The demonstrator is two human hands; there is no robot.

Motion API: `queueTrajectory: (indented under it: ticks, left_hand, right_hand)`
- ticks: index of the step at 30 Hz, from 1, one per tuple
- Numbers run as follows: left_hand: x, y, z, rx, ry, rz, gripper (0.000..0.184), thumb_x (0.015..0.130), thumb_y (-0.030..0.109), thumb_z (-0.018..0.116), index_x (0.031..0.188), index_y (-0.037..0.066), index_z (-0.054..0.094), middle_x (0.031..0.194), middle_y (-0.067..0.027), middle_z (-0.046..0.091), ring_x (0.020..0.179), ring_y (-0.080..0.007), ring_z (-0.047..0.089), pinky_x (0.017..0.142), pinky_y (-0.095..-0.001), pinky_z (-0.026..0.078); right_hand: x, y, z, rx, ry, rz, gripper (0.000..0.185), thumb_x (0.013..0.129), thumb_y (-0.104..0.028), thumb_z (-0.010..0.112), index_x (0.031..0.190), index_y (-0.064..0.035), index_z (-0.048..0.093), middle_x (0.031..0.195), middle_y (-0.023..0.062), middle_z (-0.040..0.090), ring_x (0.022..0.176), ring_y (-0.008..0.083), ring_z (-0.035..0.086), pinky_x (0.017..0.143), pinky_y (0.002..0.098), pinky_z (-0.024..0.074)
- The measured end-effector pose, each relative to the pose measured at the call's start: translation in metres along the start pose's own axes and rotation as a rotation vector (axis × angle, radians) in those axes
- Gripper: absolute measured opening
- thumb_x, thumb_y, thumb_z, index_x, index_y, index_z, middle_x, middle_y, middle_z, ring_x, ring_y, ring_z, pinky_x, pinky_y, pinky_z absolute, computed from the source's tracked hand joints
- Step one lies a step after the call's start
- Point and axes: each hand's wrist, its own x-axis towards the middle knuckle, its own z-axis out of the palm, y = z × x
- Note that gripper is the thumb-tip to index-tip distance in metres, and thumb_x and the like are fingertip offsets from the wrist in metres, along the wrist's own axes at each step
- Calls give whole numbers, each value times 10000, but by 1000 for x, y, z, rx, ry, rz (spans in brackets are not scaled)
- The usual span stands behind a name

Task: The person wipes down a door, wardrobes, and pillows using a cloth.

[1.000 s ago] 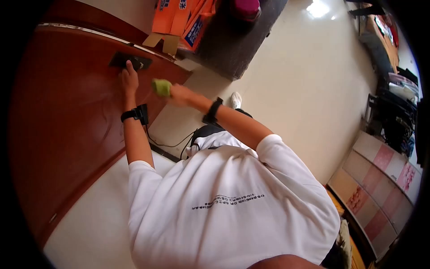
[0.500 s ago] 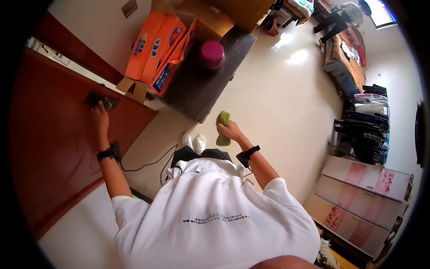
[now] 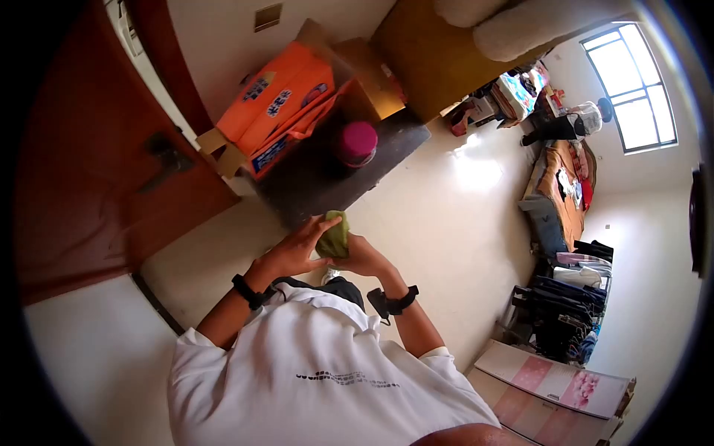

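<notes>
A green cloth (image 3: 335,238) is held up in front of my body between both hands. My left hand (image 3: 296,249) curves round its left side, with fingers at the top and the thumb lower down. My right hand (image 3: 361,257) grips the cloth from the right, and its fingertips are partly hidden behind it. To the left stands a red-brown door (image 3: 82,178) with a dark handle (image 3: 165,162), which neither hand touches.
Beyond my hands, a dark tabletop (image 3: 305,184) bears an orange box (image 3: 279,97), an open cardboard box (image 3: 375,85) and a pink-lidded tub (image 3: 358,141). A clothes rack (image 3: 561,305) and pink-white drawers (image 3: 550,379) line the right. Another person (image 3: 569,126) bends near the bed (image 3: 559,186).
My left hand has let go of the door handle and come across to the cloth. My right hand has brought the cloth in toward my left hand. The view has shifted.
</notes>
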Motion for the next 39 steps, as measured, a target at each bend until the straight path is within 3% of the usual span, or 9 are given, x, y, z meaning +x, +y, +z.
queueTrajectory:
  ticks: [7,11,13,19,22,26,31,36,39]
  left_hand:
    - [51,-9,35,75,-101,-214,714,760,133,755,1389,117,417,1289,-153,538,1222,-337,507,1003,-396,441]
    - [55,32,-26,-333,675,-226,437,944,191,603,1327,29,468,1228,-110,559,1167,-198,531,1015,-316,400]
    - [46,57,-59,-148,867,-215,364,980,182,553,1295,15,478,1247,-85,550,1184,-162,512,1025,-300,379]
    - [9,74,-68,394,1111,-396,396,921,277,647,1235,58,545,1292,-97,553,1210,-219,514,1020,-354,391]
    - [-51,47,-122,739,1298,-498,413,914,325,639,1220,58,562,1260,-115,578,1177,-252,535,986,-386,418]
    - [-89,-7,-196,988,1023,-818,644,862,530,630,1278,49,532,1282,-172,553,1216,-363,494,998,-451,404]
    - [-95,-91,-230,952,937,-828,698,866,539,619,1337,49,458,1338,-207,480,1225,-379,475,991,-459,404]
    - [-103,-143,-230,1043,1011,-746,621,889,478,627,1307,51,459,1273,-241,474,1145,-409,491,950,-474,416]
    - [-102,-153,-232,972,1147,-599,566,892,435,643,1276,53,477,1213,-239,491,1118,-411,484,935,-478,412]
  right_hand:
    - [-8,69,-50,-68,-54,-99,289,759,-164,727,962,16,628,866,190,656,804,319,641,713,387,492]
    - [-34,113,-105,27,63,-277,278,751,-80,670,1008,8,611,874,189,650,775,302,639,721,379,497]
    - [-27,138,-113,220,76,-206,276,757,-27,621,1030,7,594,887,196,637,789,316,627,733,372,494]
    - [11,81,-131,200,-2,-558,241,794,22,530,1032,31,571,911,181,586,849,278,578,760,351,468]
    - [33,71,-123,408,-84,-461,261,863,-25,465,1092,33,576,992,105,592,905,204,565,801,309,461]
    - [74,95,-97,740,50,-204,356,910,-102,428,1208,27,574,1096,71,597,1025,167,554,922,283,431]
    - [110,153,-84,1098,286,95,361,934,-214,441,1189,-7,592,1127,66,579,1090,159,511,960,283,392]
    - [111,137,-106,755,557,20,231,854,-111,594,1066,-23,572,928,44,615,807,187,609,701,271,492]
    - [129,155,-118,324,878,-51,328,816,-100,623,1128,-37,545,895,98,629,828,234,622,737,331,509]
